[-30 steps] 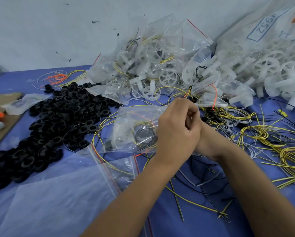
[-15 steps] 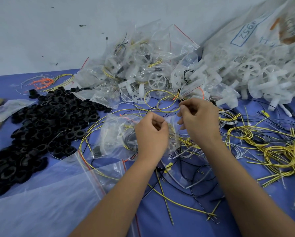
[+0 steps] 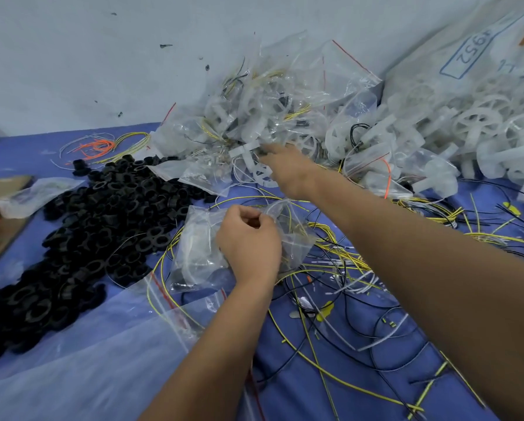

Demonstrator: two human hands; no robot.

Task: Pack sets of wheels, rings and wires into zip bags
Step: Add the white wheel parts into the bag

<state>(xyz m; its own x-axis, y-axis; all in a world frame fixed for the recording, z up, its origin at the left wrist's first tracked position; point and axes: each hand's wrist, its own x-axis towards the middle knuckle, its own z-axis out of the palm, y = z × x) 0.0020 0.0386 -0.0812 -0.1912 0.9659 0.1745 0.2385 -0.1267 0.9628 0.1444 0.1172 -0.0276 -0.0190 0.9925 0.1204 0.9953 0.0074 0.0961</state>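
Covering the whole surface, blue table cloth [image 3: 330, 399]; large clear sack of white wheels [image 3: 479, 123] at 2 o'clock against the wall. Heap of filled zip bags [image 3: 273, 95] at 12 o'clock. Pile of black rings [image 3: 103, 226] at 9 o'clock. Loose yellow and black wires [image 3: 339, 302] strewn from centre to 4 o'clock. Zip bag [image 3: 200, 253] at centre, on the cloth, left hand [image 3: 248, 241] pinching its top edge, fingers curled. Right hand [image 3: 288, 170] reaching to 12 o'clock at the foot of the heap, fingertips on a white wheel [image 3: 262, 174]; cannot tell whether it grips
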